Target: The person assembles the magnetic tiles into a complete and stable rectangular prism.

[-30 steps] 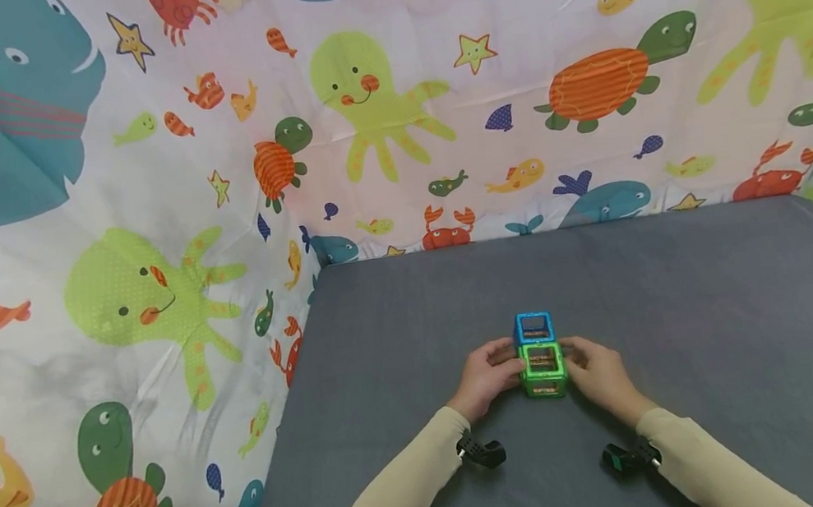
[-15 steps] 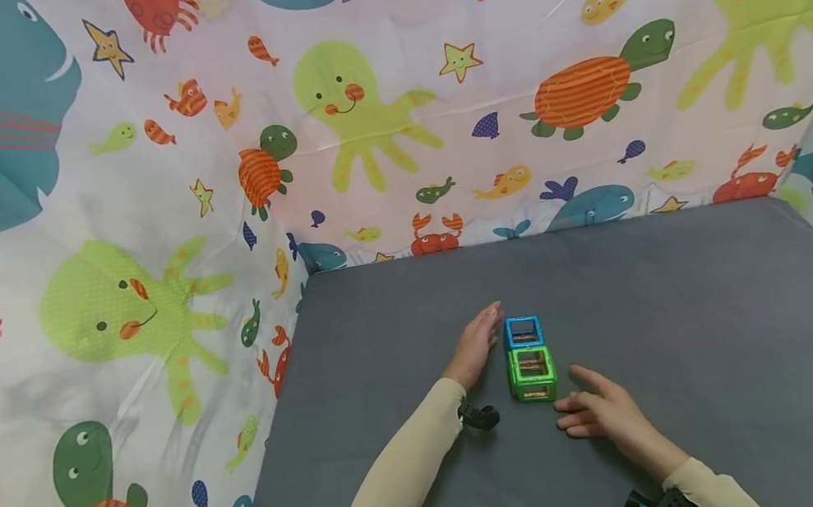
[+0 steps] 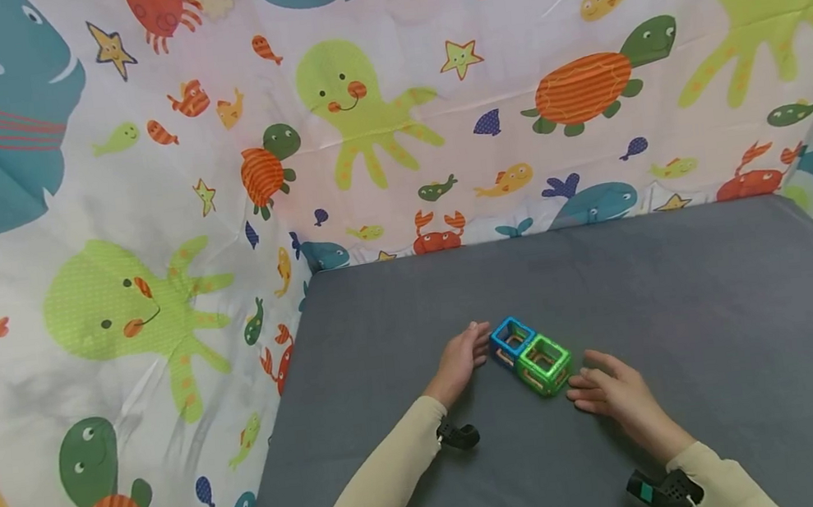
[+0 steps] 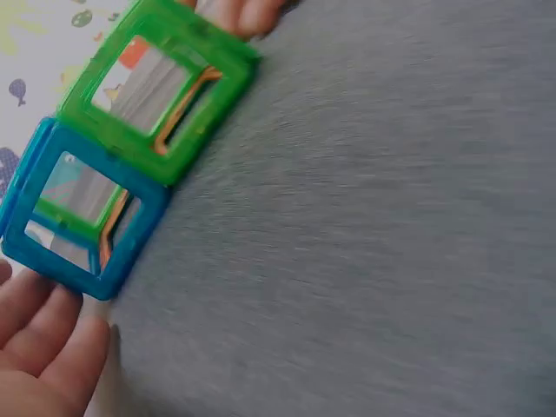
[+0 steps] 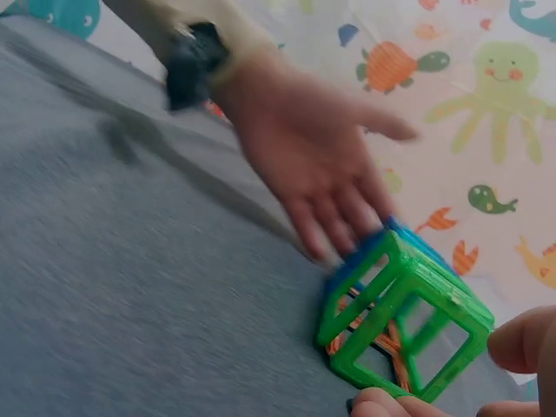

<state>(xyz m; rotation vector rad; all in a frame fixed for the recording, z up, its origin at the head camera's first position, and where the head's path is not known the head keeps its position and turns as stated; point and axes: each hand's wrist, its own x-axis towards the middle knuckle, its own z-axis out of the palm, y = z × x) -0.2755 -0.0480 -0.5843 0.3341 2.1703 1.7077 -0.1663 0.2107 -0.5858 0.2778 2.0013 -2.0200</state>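
Two joined open-framed cubes of magnetic tiles, one blue [image 3: 526,327] and one green [image 3: 531,349], sit on the grey table top. Orange-brown pieces show inside them. My left hand [image 3: 456,368] lies at the blue end, fingers extended, their tips at the blue frame [image 4: 61,269] in the left wrist view. Across from it, my right hand [image 3: 626,400] has its fingertips at the lower right corner of the green cube. Close up in the right wrist view, its thumb [image 5: 521,343] and fingers are beside the green frame [image 5: 373,334]; most of that hand is out of frame.
The grey cloth [image 3: 398,312] covers the table. Behind and to the left hangs a white curtain [image 3: 401,56] printed with sea animals. A dark camera band [image 3: 459,435] sits on the left wrist, another [image 3: 665,488] on the right.
Both hands first flank the cubes, then part from them. Now the joined pair is turned diagonally, blue end toward the left, with fingers of both hands back at its ends.
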